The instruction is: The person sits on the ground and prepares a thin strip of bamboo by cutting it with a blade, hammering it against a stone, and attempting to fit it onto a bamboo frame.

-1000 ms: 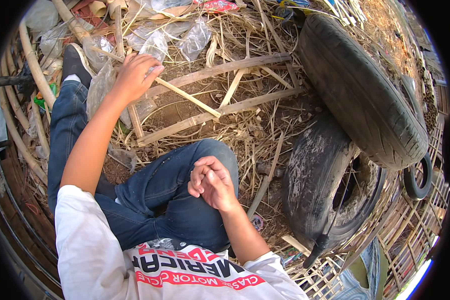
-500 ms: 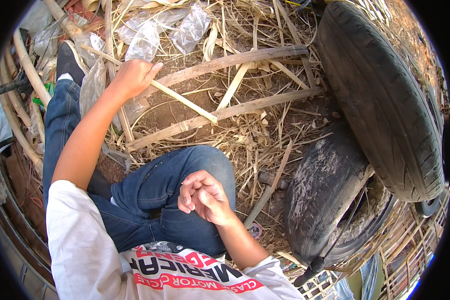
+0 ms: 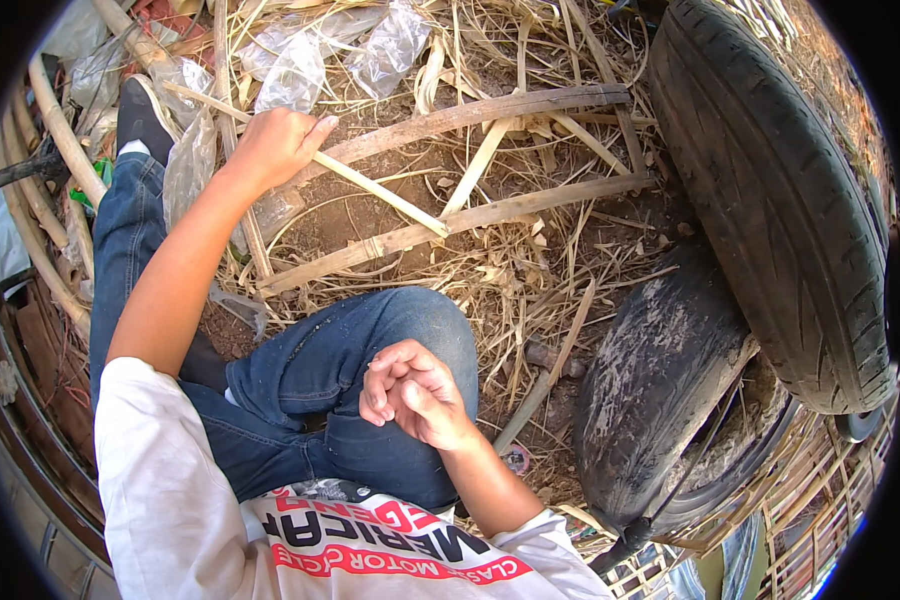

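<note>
Your left hand [image 3: 278, 145] grips a wooden strip [image 3: 385, 196] near mid-length, probably for balance; right hand [image 3: 417, 395] half-curled by your knee [image 3: 432, 318], contents unclear.

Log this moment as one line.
left hand: closed around pale bamboo strip | right hand: half-curled, nothing visible in grip | two tires: at right

Dirt flr [image 3: 345, 225] strewn w/ dry straw [image 3: 515, 275], bamboo lattice [image 3: 820, 490] at btm R, bright daylight upr R.
</note>
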The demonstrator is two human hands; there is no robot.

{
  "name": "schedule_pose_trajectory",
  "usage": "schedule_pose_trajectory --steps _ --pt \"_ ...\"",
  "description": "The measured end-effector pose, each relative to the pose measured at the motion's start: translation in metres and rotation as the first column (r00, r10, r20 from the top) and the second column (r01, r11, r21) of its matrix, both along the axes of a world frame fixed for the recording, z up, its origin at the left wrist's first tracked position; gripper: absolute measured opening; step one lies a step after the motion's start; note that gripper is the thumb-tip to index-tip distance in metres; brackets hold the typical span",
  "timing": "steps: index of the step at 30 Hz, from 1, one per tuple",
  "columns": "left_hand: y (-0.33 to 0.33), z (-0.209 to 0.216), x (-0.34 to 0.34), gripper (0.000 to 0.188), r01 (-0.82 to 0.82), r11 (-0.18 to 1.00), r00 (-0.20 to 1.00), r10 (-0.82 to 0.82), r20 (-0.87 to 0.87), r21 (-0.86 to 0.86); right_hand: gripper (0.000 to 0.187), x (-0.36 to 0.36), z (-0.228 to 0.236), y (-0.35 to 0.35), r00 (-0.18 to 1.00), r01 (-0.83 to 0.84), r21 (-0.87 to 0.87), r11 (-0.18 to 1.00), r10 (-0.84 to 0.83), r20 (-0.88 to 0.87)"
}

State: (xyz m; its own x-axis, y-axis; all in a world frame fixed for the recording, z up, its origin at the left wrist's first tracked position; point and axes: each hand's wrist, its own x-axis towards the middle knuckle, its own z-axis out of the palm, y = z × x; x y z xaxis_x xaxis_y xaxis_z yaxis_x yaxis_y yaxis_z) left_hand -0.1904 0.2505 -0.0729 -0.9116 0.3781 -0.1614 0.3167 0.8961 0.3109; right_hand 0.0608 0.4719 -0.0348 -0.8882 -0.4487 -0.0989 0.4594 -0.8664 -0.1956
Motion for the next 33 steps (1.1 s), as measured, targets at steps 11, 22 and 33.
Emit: schedule_pose_trajectory --steps 11,22,33 --pt "0.0072 -0.0001 0.0023 0.054 -0.017 0.999 1.000 0.016 -0.016 -0.039 0.035 0.0015 -0.0002 -0.0019 1.000 -0.003 0.025 1.000 0.003 -0.002" --pt "0.0068 0.0005 0.0003 0.056 -0.013 0.999 1.000 0.013 -0.005 -0.050 0.032 0.0005 0.0005 -0.0017 1.000 0.005 0.015 1.000 -0.005 -0.007" --pt "0.0042 -0.0045 0.0001 0.053 -0.026 0.998 1.000 0.025 -0.015 -0.062 0.032 0.0002 0.0019 -0.0033 1.000 0.015 0.014 1.000 -0.015 -0.007"
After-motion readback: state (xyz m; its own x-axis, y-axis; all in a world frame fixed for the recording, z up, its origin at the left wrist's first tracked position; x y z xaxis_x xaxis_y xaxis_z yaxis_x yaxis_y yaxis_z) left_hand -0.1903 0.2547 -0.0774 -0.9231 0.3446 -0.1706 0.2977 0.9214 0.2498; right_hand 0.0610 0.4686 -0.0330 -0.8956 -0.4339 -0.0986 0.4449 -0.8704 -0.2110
